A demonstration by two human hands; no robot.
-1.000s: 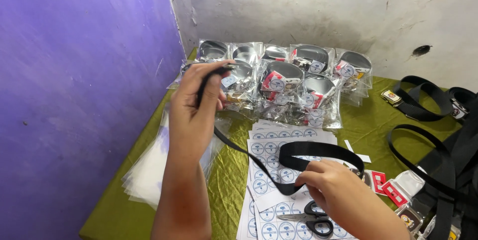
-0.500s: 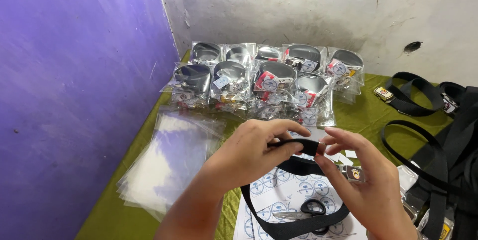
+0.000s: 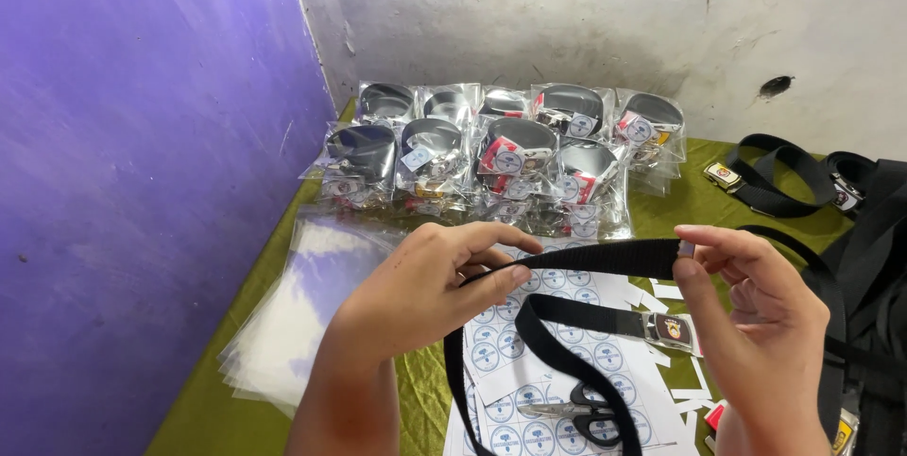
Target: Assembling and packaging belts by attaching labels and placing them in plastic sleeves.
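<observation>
A purple wall [image 3: 132, 163] is rising off to the left of the hands, meeting a scuffed white wall [image 3: 586, 12] beyond them. An olive-green tabletop [image 3: 690, 206] is spreading beneath, catching soft, even light.

Black webbing belt [image 3: 605, 258], flat woven strap, matte. One stretch drawn taut and level above the table, pinched between left hand [image 3: 430, 291] and right hand [image 3: 756, 324]. Remainder hanging in a slack loop beneath, doubling back below the taut stretch and trailing toward the lower frame edge. Metal buckle [image 3: 669, 330] with a small red-and-yellow emblem, fixed to the lower run, lying just left of the right palm. Strap untwisted along the taut section; free end hidden by the right fingertips.
</observation>
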